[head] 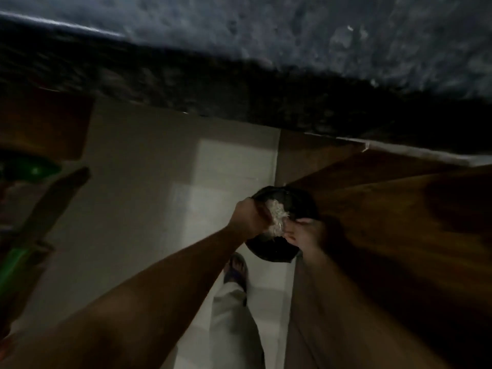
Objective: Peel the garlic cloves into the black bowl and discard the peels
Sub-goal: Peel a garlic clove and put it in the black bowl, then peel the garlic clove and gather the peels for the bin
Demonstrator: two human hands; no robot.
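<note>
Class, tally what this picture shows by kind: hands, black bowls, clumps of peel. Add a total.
Hands: 2, left hand and right hand
Black bowl: 1
Clump of garlic peels: 1
Total: 4

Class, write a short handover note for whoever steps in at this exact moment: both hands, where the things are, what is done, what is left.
Left hand: curled round a clump of garlic peels.
Right hand: at the peels too; grip blurred.
Both are over a black container held low above the floor, beside a wooden cabinet.
Done: peels gathered.
Left: drop the peels. Peeled cloves are not in view.
</note>
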